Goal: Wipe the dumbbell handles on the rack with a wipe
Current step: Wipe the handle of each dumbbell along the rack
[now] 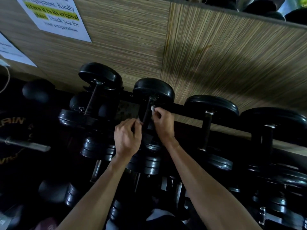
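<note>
Black dumbbells lie in a row on the top tier of a black rack [181, 108] against a wood-grain wall. The middle dumbbell [153, 90] has a thin dark handle [147, 113]. My right hand [163, 125] pinches a small white wipe [152, 108] against the right side of that handle, near its far plate. My left hand [127, 138] sits just left of the handle's near part, fingers curled with the fingertips touching the bar. The near plate of this dumbbell is hidden behind my hands.
Other dumbbells stand at the left [99, 77] and right [211, 108] on the same tier, with more on lower tiers [149, 165]. A barbell end with a weight plate [26, 144] lies at the far left. Paper notices [56, 15] hang on the wall.
</note>
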The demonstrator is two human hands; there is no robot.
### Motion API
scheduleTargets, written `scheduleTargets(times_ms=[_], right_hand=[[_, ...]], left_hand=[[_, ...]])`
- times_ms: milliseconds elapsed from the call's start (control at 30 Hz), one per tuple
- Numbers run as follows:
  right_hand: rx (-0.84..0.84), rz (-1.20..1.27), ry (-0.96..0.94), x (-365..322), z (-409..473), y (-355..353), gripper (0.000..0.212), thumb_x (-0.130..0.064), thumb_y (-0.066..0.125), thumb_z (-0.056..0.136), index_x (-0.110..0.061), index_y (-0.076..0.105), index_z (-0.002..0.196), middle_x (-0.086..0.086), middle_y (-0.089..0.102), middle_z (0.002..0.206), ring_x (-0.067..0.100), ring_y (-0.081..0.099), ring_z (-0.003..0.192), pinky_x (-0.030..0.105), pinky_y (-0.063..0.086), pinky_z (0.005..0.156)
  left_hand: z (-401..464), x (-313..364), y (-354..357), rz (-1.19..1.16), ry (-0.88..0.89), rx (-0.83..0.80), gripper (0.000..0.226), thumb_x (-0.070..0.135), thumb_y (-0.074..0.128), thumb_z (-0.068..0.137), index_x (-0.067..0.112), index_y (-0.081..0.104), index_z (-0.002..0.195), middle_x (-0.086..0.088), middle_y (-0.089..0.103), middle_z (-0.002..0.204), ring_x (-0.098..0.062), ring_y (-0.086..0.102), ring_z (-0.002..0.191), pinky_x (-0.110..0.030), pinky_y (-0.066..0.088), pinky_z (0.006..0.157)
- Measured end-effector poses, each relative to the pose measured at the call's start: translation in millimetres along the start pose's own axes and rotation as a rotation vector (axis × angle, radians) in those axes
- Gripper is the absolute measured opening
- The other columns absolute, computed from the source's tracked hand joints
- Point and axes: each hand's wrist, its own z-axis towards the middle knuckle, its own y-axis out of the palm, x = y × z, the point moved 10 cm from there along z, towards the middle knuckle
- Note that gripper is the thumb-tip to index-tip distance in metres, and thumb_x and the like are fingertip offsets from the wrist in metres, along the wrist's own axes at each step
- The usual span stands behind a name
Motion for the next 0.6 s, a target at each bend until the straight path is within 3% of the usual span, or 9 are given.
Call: scheduleTargets(times_ms=[133, 167, 233, 300, 367, 467, 600], right_hand=[[-0.208, 0.036, -0.014, 7.9, -15.6, 13.2, 0.018, -0.018, 0.069, 0.095, -0.014, 0.073, 0.078, -0.007, 0.069, 0.075, 0.01, 0.066, 0.072, 0.017, 0.048, 0.065], [-0.212, 0.049, -0.01, 7.8, -13.7, 14.0, 0.012, -0.017, 0.071, 0.093, -0.014, 0.075, 0.081, -0.003, 0.071, 0.081, 0.013, 0.067, 0.075, 0.013, 0.048, 0.065], [-0.115, 0.015, -0.012, 4.5, -0.6, 8.0, 0.01, -0.016, 0.072, 0.091, -0.011, 0.074, 0.083, 0.006, 0.07, 0.087, 0.009, 0.063, 0.077, 0.003, 0.041, 0.065], [0.025, -0.058, -0.057, -1.4, 17.6, -0.8, 0.011, -0.014, 0.073, 0.091, -0.007, 0.072, 0.082, 0.006, 0.07, 0.087, 0.01, 0.06, 0.083, 0.005, 0.039, 0.071], [0.056, -0.038, -0.064, -3.1, 26.6, -3.2, 0.005, -0.011, 0.071, 0.091, -0.007, 0.072, 0.087, 0.005, 0.071, 0.092, 0.012, 0.064, 0.089, 0.011, 0.046, 0.077], [-0.074, 0.043, -0.042, 6.1, 7.8, 3.7, 0.003, -0.012, 0.072, 0.09, -0.011, 0.075, 0.09, 0.001, 0.075, 0.095, 0.014, 0.07, 0.09, 0.027, 0.055, 0.081], [-0.313, 0.105, 0.049, 22.0, -21.5, 21.2, 0.005, -0.01, 0.077, 0.085, -0.013, 0.079, 0.089, 0.004, 0.077, 0.094, 0.012, 0.073, 0.088, 0.022, 0.055, 0.083]], left_hand=[[0.3, -1.8, -0.7, -0.008, -0.024, 0.018, 0.037, 0.024, 0.039, 0.093, 0.012, 0.069, 0.075, 0.006, 0.065, 0.067, -0.009, 0.057, 0.06, -0.01, 0.036, 0.061], [0.4, -2.4, -0.4, -0.009, -0.027, 0.018, 0.037, 0.024, 0.039, 0.092, 0.012, 0.068, 0.074, 0.005, 0.065, 0.066, -0.009, 0.056, 0.059, -0.009, 0.035, 0.061], [0.4, -5.1, 1.0, 0.0, -0.034, 0.01, 0.038, 0.025, 0.038, 0.092, 0.011, 0.068, 0.073, 0.005, 0.065, 0.066, -0.01, 0.057, 0.06, -0.008, 0.035, 0.062], [0.2, -7.1, 2.0, 0.012, -0.043, 0.006, 0.039, 0.026, 0.037, 0.092, 0.012, 0.068, 0.072, 0.005, 0.065, 0.067, -0.01, 0.057, 0.061, -0.01, 0.037, 0.062], [0.5, -9.4, 2.6, 0.006, -0.056, 0.007, 0.039, 0.026, 0.037, 0.092, 0.013, 0.068, 0.073, 0.006, 0.066, 0.067, -0.009, 0.058, 0.063, -0.018, 0.044, 0.06], [-1.5, -11.8, -0.3, -0.047, -0.065, 0.044, 0.036, 0.022, 0.039, 0.092, 0.014, 0.069, 0.073, 0.009, 0.065, 0.069, -0.007, 0.059, 0.064, -0.028, 0.049, 0.065], [-4.3, -12.2, -2.2, -0.064, -0.089, 0.078, 0.033, 0.018, 0.041, 0.09, 0.012, 0.067, 0.071, 0.007, 0.063, 0.068, -0.008, 0.055, 0.066, -0.029, 0.046, 0.067]])
